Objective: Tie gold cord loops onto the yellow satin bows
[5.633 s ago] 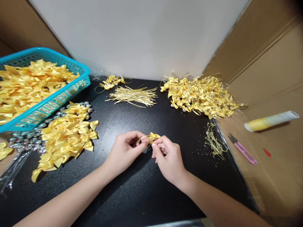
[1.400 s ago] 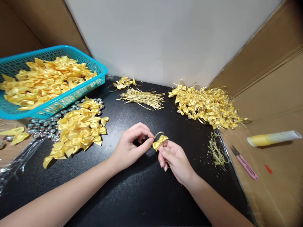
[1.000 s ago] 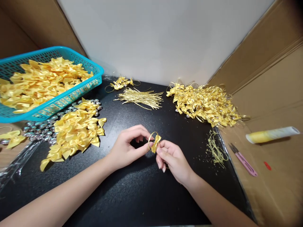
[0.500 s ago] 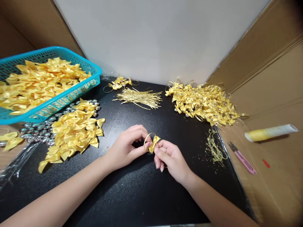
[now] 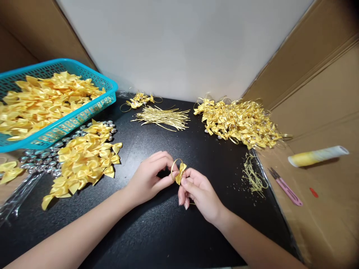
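Over the middle of the black tabletop, both hands meet at one yellow satin bow [image 5: 181, 174] with a gold cord loop [image 5: 173, 164] standing up from it. My left hand [image 5: 153, 173] pinches the cord loop and bow from the left between thumb and forefinger. My right hand [image 5: 200, 190] is closed on the bow's right side, its lower fingers curled below. A short end of gold cord pokes out under the right fingers. Where the cord joins the bow is hidden by the fingertips.
A turquoise basket [image 5: 111, 93] of bows stands left, silver beads [image 5: 42, 158] and loose bows [image 5: 84, 160] before it. Cut gold cords [image 5: 162, 117] lie at the back, finished looped bows [image 5: 238, 121] to their right. Cord scraps [image 5: 254, 175], pink thread snips [image 5: 286, 186] and a tube [image 5: 318, 156] lie right.
The whole view has shifted slightly. Both hands keep their pinch on the bow; the right fingers have turned a little, and the bow now sits more upright and narrower to the eye.
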A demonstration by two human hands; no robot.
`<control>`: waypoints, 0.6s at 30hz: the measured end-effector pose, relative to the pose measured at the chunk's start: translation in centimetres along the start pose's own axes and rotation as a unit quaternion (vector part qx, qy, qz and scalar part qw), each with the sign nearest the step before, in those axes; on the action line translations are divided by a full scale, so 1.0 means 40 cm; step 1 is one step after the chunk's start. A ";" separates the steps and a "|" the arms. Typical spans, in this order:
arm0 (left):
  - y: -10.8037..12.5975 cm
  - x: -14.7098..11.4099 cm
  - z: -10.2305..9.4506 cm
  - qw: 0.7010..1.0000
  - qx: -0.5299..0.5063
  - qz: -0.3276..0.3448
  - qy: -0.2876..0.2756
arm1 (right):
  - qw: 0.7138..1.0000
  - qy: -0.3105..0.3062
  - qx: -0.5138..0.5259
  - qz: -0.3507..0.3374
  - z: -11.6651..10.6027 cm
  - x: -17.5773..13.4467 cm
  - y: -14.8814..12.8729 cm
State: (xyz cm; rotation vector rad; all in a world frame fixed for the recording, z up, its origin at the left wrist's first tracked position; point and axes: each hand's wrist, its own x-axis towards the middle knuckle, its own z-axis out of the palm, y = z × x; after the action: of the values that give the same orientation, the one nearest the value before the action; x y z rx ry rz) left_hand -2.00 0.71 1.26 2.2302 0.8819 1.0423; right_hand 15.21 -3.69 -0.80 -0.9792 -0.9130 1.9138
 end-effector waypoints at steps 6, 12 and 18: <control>0.001 0.001 0.004 0.999 0.028 0.027 0.021 | 1.000 0.014 0.013 -0.007 0.007 -0.005 0.001; -0.004 -0.003 0.009 0.999 0.021 0.031 0.012 | 0.999 0.029 -0.018 -0.028 0.011 -0.005 0.001; 0.011 -0.006 0.005 0.999 -0.018 -0.043 0.020 | 0.995 0.053 -0.068 -0.048 0.012 -0.007 -0.004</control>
State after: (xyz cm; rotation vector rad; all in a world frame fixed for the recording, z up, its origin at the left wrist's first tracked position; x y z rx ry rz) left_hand -1.81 0.21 1.30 2.1281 0.9595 1.0584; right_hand 14.97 -3.98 -0.38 -1.0867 -1.0208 1.7200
